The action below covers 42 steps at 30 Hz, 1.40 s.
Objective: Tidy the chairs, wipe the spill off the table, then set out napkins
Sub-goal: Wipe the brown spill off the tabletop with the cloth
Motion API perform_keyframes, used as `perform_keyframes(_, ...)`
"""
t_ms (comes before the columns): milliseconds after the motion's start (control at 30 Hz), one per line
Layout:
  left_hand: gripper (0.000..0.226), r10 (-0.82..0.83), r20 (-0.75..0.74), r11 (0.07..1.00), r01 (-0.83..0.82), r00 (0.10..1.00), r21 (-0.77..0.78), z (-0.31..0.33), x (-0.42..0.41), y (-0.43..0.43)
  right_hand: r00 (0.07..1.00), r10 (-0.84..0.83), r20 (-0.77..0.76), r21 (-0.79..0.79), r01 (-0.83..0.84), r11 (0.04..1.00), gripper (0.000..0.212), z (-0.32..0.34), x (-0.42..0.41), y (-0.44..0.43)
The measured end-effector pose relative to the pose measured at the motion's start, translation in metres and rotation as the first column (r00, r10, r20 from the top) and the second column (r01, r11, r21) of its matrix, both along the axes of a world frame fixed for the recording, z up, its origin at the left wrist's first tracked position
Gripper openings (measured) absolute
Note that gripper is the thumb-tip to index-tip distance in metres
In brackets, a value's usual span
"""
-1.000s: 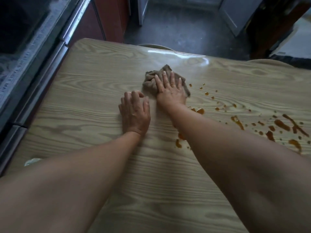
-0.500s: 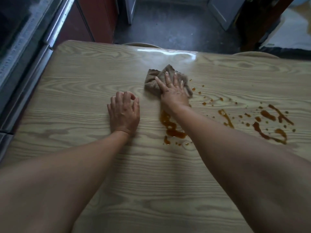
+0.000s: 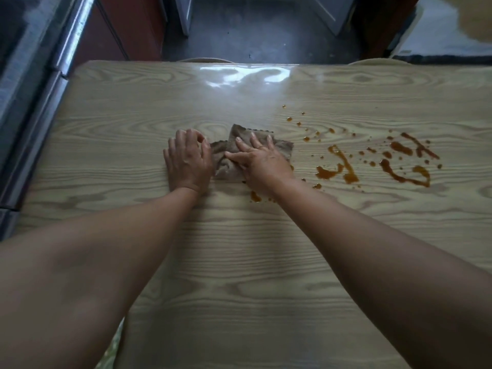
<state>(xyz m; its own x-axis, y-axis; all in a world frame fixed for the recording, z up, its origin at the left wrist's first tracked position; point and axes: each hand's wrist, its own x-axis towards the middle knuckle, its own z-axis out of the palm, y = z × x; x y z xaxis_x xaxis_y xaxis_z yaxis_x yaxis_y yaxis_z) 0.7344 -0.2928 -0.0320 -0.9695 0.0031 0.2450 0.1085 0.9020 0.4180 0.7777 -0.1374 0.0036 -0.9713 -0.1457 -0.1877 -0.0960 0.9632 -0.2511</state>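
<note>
A wood-grain counter [image 3: 239,262] fills most of the view, with glare on its far edge. Near its middle lies a crumpled brown cloth [image 3: 283,147]. The right hand [image 3: 262,162] lies flat on it, fingers straight and spread, pressing it to the counter. The left hand [image 3: 187,162] rests on the bare counter just beside the cloth's left edge, its fingers bent at the knuckles and holding nothing. The two hands are close together, but whether the left one touches the cloth cannot be told.

The spill [image 3: 326,173], an orange-brown liquid, lies in streaks and scattered drops to the right of the cloth. A small patch sits by the right wrist, partly hidden under the forearm. How much of it lies beneath the cloth and palm cannot be seen.

Only the curved tops of two chair backs [image 3: 203,59] [image 3: 378,61] show beyond the far edge; the rest is hidden by the counter. A metal frame [image 3: 72,38] runs along the left, cut off by the picture's edge; any print on it is too blurred to read. Both forearms leave the view at the bottom.
</note>
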Motion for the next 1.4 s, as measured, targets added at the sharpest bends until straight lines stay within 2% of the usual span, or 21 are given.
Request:
perform_keyframes(100,0.043,-0.012,0.0,1.0,0.012,1.0,0.018,-0.001,-0.001,-0.001,0.972,-0.176,-0.154,-0.116,0.159,0.98,0.032,0.006,-0.003,-0.011)
perform_keyframes(167,0.044,-0.005,-0.003,1.0,0.005,1.0,0.02,-0.002,-0.001,-0.002,0.947,-0.285,-0.145,-0.161,0.262,0.952,0.041,0.0,-0.011,-0.024)
perform_keyframes(200,0.045,-0.003,-0.003,1.0,0.003,1.0,0.019,-0.003,-0.001,-0.003,0.945,-0.313,-0.092,-0.135,0.3,0.944,0.048,-0.006,-0.015,-0.03)
perform_keyframes(267,0.047,-0.005,-0.002,1.0,0.005,1.0,0.014,-0.003,-0.002,-0.002,0.945,-0.328,-0.012,0.013,0.328,0.944,0.057,-0.018,-0.022,-0.038)
perform_keyframes(367,0.048,-0.008,-0.001,1.0,0.008,1.0,0.014,-0.003,-0.001,-0.002,0.962,-0.273,-0.002,0.176,0.27,0.947,0.06,-0.027,-0.015,-0.041)
perform_keyframes(500,0.046,-0.004,0.003,1.0,0.004,1.0,0.009,-0.002,-0.001,-0.002,0.987,-0.159,-0.014,0.209,0.158,0.965,0.06,-0.024,0.008,-0.038)
perform_keyframes(700,0.04,-0.011,0.002,1.0,0.011,1.0,-0.014,-0.003,-0.001,-0.001,0.996,-0.07,-0.06,0.182,0.08,0.98,0.059,-0.025,0.044,-0.034)
perform_keyframes(900,0.035,-0.021,-0.013,0.999,0.02,1.0,-0.035,-0.002,0.0,0.0,0.992,0.087,-0.09,0.204,-0.067,0.977,0.065,-0.026,0.074,-0.022)
perform_keyframes(1033,0.032,-0.033,-0.023,0.999,0.032,0.999,-0.041,-0.001,0.001,0.0,0.965,0.224,-0.139,0.157,-0.201,0.967,0.063,-0.028,0.088,-0.002)
perform_keyframes(1200,0.031,-0.04,0.002,0.998,0.04,0.999,-0.053,-0.001,0.001,0.002,0.901,0.407,-0.152,0.162,-0.384,0.909,0.063,-0.025,0.074,0.029)
perform_keyframes(1300,0.025,-0.047,0.011,0.996,0.048,0.999,-0.08,-0.004,0.001,0.003,0.898,0.414,-0.152,0.187,-0.385,0.904,0.063,-0.026,0.055,0.043)
perform_keyframes(1400,0.024,-0.046,-0.012,0.994,0.044,0.999,-0.103,-0.006,0.001,0.004,0.937,0.31,-0.161,0.203,-0.276,0.94,0.064,-0.027,0.036,0.047)
